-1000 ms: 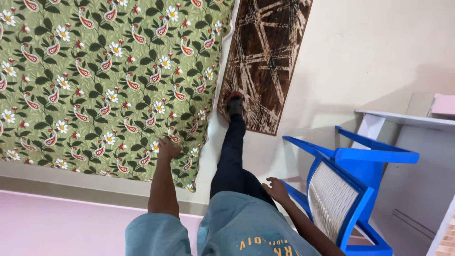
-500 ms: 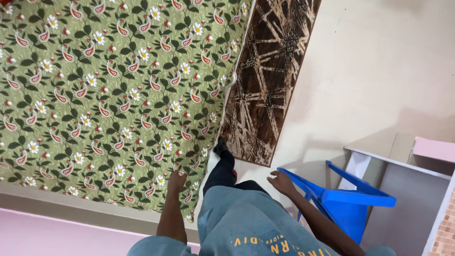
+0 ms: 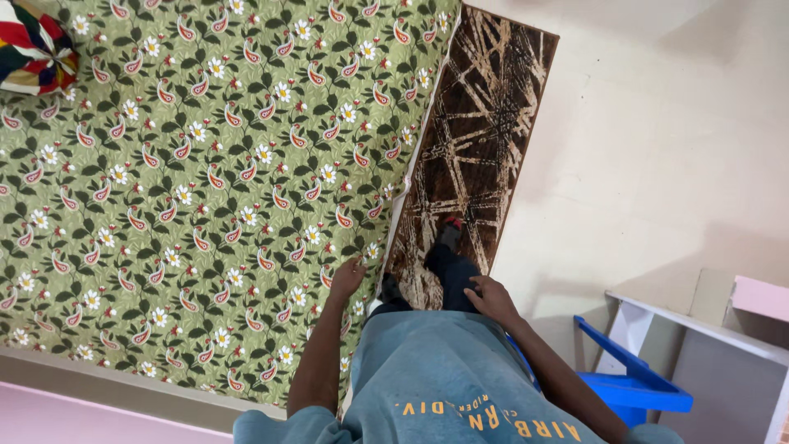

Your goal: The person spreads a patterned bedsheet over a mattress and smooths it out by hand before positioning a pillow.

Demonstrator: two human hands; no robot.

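I look straight down along my body at a bed covered by a green floral sheet (image 3: pixel 205 181). My left hand (image 3: pixel 347 276) rests on the sheet near its right edge, fingers loosely curled and holding nothing. My right hand (image 3: pixel 491 298) hangs by my thigh above my dark trouser leg, fingers apart and empty. My feet stand on a brown patterned mat (image 3: pixel 472 156) that lies beside the bed.
A blue plastic chair (image 3: pixel 629 382) stands at my lower right, next to a white shelf unit (image 3: pixel 699 329). A multicoloured cushion (image 3: pixel 33 45) lies at the bed's upper left corner. Cream floor tiles (image 3: pixel 657 148) spread to the right.
I have stepped forward along the bed onto the brown mat. My left hand slid along the sheet's edge, and the blue chair has dropped toward the lower right corner.
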